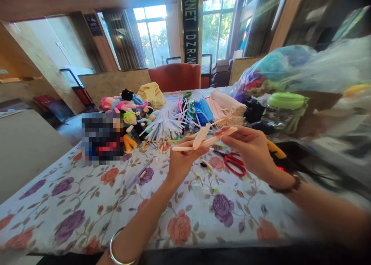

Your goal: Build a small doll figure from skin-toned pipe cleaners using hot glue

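Observation:
My left hand [185,156] is closed on a pale peach figure [201,137] made of fuzzy stems, held above the table near the middle of the view. The fingers of my right hand [246,145] pinch the figure's right end. One thick piece sticks up from it, and a long piece points left past my left fingers. Red-handled scissors [235,163] lie on the cloth just beneath my right hand. Short dark and pale bits [206,164] rest beside them.
Bundles of white stems [166,123], blue stems [203,110] and peach stems [226,106] lie behind my hands. Colourful dolls [124,102] sit at the back left. A green-lidded jar [285,110] and plastic bags [333,64] stand right. Flowered cloth [116,203] covers the table.

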### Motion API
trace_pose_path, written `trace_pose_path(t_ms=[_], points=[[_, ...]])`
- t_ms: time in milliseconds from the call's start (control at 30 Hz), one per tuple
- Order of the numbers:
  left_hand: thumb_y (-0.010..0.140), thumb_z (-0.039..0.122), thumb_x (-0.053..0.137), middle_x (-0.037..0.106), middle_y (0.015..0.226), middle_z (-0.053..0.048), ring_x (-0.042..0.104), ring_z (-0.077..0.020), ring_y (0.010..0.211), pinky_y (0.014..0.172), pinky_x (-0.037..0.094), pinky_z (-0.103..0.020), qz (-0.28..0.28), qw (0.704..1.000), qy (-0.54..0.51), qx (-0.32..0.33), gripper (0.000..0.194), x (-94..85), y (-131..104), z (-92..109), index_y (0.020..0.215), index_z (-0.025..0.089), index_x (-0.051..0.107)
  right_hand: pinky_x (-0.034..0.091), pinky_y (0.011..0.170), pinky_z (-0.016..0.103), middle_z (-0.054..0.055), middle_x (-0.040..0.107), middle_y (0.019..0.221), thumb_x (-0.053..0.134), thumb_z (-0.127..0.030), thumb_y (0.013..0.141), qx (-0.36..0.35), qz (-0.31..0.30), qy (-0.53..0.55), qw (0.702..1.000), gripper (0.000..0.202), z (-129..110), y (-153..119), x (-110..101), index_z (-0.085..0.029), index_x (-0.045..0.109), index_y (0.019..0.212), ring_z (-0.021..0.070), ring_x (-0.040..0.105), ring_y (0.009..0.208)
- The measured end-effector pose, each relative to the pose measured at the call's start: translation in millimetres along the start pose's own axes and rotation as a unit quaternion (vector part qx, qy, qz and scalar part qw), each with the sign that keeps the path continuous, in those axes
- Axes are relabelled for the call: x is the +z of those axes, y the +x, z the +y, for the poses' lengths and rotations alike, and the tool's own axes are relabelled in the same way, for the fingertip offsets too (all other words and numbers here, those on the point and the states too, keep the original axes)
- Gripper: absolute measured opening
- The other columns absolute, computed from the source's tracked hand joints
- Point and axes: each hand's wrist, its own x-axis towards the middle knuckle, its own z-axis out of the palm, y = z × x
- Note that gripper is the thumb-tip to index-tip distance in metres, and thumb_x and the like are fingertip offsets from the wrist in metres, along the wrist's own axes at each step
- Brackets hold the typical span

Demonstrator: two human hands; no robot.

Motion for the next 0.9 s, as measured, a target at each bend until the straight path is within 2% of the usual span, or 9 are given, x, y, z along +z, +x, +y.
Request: trace_pose_path(t_ms=[167, 300, 533, 733, 900], points=[[0.062, 0.033, 0.077, 0.071, 0.090, -0.005, 0.065, -0.0174, 0.081, 0.072, 0.053, -0.030, 0.002, 0.999, -0.031, -0.027, 0.019, 0.9, 0.8, -5.9, 0.077, 0.022, 0.075, 0.055, 0.072, 0.027, -0.001, 0.073, 0.086, 0.075, -0.027, 0.068, 0.028, 0.012, 0.018, 0.999, 0.008, 0.2, -1.1, 2.7, -0.026, 0.072, 0.076, 0.0152, 0.069, 0.079], [0.061, 0.033, 0.077, 0.072, 0.085, -0.004, 0.065, -0.0166, 0.080, 0.072, 0.053, -0.029, 0.005, 0.999, -0.032, -0.039, 0.018, 1.9, 0.5, -5.7, 0.074, 0.021, 0.075, 0.054, 0.072, 0.027, -0.001, 0.074, 0.080, 0.075, -0.027, 0.067, 0.050, 0.027, 0.035, 0.998, 0.025, 0.3, -1.8, 4.5, -0.026, 0.070, 0.092, 0.0146, 0.069, 0.078], [0.062, 0.033, 0.076, 0.072, 0.080, -0.003, 0.065, -0.0168, 0.080, 0.072, 0.052, -0.028, 0.005, 0.998, -0.035, -0.052, 0.016, 3.3, -0.8, -3.5, 0.072, 0.020, 0.074, 0.051, 0.060, 0.024, -0.002, 0.072, 0.072, 0.076, -0.028, 0.066, 0.041, 0.056, -0.003, 0.998, 0.049, 3.4, -3.5, 3.9, -0.026, 0.061, 0.113, 0.0134, 0.067, 0.067], [0.063, 0.033, 0.076, 0.072, 0.088, -0.006, 0.066, -0.0197, 0.085, 0.074, 0.052, -0.030, 0.006, 0.997, -0.045, -0.055, 0.019, 4.6, -1.1, -4.6, 0.077, 0.020, 0.075, 0.051, 0.055, 0.024, -0.004, 0.071, 0.068, 0.075, -0.027, 0.067, 0.038, 0.055, 0.006, 0.998, 0.049, 5.1, -3.7, 4.9, -0.026, 0.059, 0.114, 0.0131, 0.066, 0.063], [0.063, 0.032, 0.076, 0.072, 0.086, -0.006, 0.066, -0.0199, 0.085, 0.075, 0.052, -0.031, 0.011, 0.997, -0.049, -0.057, 0.020, 4.7, -1.1, -6.2, 0.078, 0.020, 0.075, 0.053, 0.061, 0.025, -0.004, 0.071, 0.069, 0.076, -0.025, 0.067, 0.022, 0.049, 0.028, 0.998, 0.047, 9.6, -3.4, 4.5, -0.027, 0.059, 0.111, 0.0143, 0.068, 0.070]])
